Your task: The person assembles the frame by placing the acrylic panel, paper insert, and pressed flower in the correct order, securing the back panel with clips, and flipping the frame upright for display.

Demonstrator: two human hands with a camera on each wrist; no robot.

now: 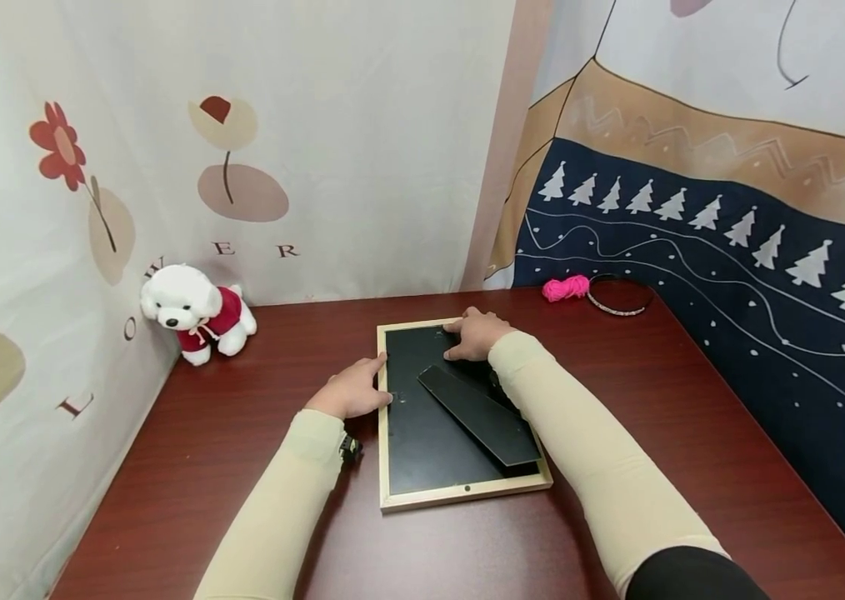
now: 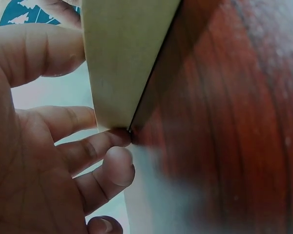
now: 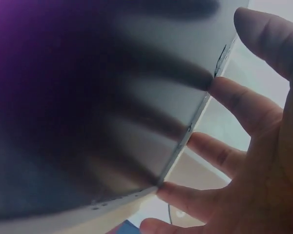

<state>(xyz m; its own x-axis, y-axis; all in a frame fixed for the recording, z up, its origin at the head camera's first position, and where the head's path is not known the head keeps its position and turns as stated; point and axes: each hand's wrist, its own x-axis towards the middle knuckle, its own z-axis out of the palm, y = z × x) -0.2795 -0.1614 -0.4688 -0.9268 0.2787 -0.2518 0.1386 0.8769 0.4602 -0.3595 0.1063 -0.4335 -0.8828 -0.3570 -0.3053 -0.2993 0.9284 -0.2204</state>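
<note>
A picture frame with a pale wooden border lies face down on the table, its back towards me. The black backing board fills the border, and a black easel leg slants across it. My left hand is at the left border, thumb over the edge and slightly bent fingers against the wooden side. Over the upper right part of the back is my right hand. Its extended fingertips press on the dark board close to its edge; the forearm covers part of the right border.
A white plush dog in a red top sits at the table's back left. Pink yarn and a dark ring-shaped band lie at the back right. Patterned cloths hang behind the brown table.
</note>
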